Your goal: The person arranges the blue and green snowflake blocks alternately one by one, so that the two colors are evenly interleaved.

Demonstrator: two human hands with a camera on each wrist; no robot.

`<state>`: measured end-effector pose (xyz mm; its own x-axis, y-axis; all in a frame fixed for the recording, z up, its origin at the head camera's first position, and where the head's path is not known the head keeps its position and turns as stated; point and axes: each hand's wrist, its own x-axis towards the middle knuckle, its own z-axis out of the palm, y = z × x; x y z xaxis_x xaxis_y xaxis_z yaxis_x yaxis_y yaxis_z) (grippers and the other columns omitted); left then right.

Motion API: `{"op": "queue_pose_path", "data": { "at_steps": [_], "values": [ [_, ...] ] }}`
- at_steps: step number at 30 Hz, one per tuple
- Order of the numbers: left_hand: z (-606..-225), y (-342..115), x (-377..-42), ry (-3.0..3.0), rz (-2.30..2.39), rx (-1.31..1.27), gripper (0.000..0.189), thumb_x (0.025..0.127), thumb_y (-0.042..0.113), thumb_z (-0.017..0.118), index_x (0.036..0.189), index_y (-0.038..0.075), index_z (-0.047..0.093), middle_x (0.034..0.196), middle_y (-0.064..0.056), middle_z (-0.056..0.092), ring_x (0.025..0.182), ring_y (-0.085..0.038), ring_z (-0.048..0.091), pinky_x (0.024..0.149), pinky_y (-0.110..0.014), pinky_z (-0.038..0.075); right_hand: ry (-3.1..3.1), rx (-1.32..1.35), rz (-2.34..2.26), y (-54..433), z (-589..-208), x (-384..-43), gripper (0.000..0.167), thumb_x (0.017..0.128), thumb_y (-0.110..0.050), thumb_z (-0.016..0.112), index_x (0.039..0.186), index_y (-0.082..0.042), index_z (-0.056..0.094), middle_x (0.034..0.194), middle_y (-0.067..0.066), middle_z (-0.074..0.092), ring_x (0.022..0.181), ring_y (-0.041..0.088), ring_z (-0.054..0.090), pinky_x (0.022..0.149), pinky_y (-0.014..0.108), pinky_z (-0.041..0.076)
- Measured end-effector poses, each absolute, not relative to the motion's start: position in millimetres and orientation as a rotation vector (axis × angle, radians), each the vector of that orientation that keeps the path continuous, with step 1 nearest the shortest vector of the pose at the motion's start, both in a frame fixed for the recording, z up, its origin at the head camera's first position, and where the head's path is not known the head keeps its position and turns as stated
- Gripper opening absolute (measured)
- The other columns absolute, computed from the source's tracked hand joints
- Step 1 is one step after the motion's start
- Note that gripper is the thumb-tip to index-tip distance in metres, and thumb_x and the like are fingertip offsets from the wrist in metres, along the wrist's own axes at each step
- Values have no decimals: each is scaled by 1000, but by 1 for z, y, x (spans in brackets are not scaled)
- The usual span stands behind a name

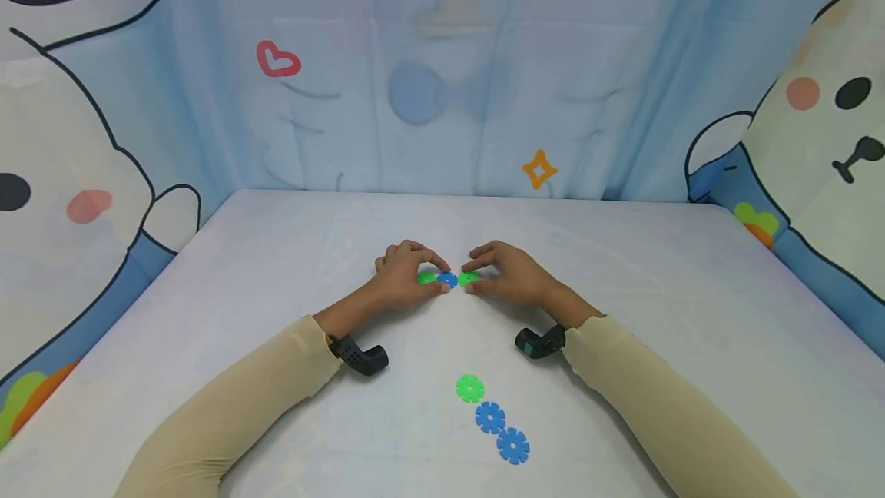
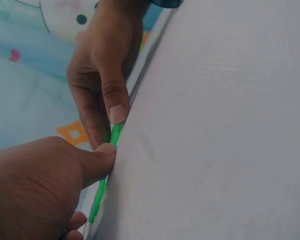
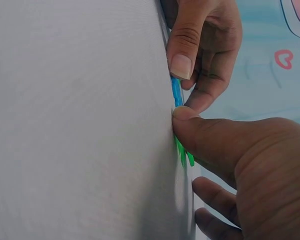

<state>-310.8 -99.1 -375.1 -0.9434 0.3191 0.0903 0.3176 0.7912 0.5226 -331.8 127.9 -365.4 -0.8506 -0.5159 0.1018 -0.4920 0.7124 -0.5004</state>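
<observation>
Near the middle of the table, my left hand (image 1: 403, 277) pinches a blue notched disc (image 1: 447, 280) between thumb and fingertips. A green disc (image 1: 426, 277) adjoins the blue one on its left, inside the curve of that hand. Facing it, my right hand (image 1: 515, 275) pinches another green disc (image 1: 469, 278) by its edges. In the head view the blue disc and the right green disc lie edge to edge or nearly so; whether they are joined, I cannot tell. The right wrist view shows the blue disc (image 3: 177, 92) standing out between both thumbs, low at the table surface.
Closer to me on the white table (image 1: 387, 436) lie a loose green disc (image 1: 470, 389), a blue disc (image 1: 490, 417) and a second blue disc (image 1: 513, 446), in a slanting row. A printed curtain (image 1: 332, 114) hangs behind the table.
</observation>
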Motion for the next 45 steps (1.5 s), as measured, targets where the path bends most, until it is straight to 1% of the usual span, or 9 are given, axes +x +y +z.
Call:
{"op": "queue_pose_path", "data": {
  "at_steps": [15,20,26,30,34,38,41,45],
  "values": [
    [-376,-100,-312,2969,864,527,27,90,43,69,115,32,69,145,-11,42,137,-37,31,106,-59,24,2868,-821,-785,127,-366,-333,40,87,-32,74,121,-11,71,139,14,55,135,36,46,110,57,36],
    [-376,-100,-311,2970,861,521,27,90,43,69,115,32,69,145,-11,42,137,-37,31,106,-59,24,2873,-828,-780,128,-366,-333,43,87,-33,74,124,-12,70,140,14,55,135,36,46,111,58,34],
    [-377,-100,-311,2970,864,533,29,91,42,69,117,31,68,146,-11,41,137,-38,31,105,-59,24,2858,-816,-787,131,-365,-334,48,92,-41,66,130,-11,65,142,13,54,137,35,45,112,56,34],
    [-376,-100,-312,2966,839,551,37,90,44,69,124,31,64,148,-12,40,137,-38,30,105,-58,25,2842,-753,-806,136,-356,-333,52,95,-47,60,134,-13,61,143,13,55,137,35,46,111,56,35],
    [-373,-99,-312,2952,818,544,44,88,45,70,129,31,60,148,-13,39,137,-36,30,105,-57,24,2800,-795,-875,140,-343,-325,49,96,-43,60,134,-11,61,139,12,59,129,34,55,106,53,42],
    [-369,-93,-313,2931,794,572,47,88,46,70,131,32,59,148,-11,39,136,-35,30,105,-56,24,2707,-893,-897,146,-333,-304,41,95,-38,64,128,-14,65,129,4,66,114,23,65,96,42,52],
    [-368,-87,-316,2917,777,627,47,88,46,69,131,31,59,148,-12,39,136,-35,30,103,-55,25,2625,-1018,-850,150,-328,-282,34,94,-34,67,123,-16,68,122,0,69,103,14,66,88,34,55],
    [-369,-81,-318,2910,756,673,43,89,47,69,129,31,61,149,-11,39,136,-35,30,102,-55,26,2477,-1155,-779,152,-327,-251,30,92,-34,70,118,-21,69,114,-6,69,97,8,64,83,29,55]
  ]
}}
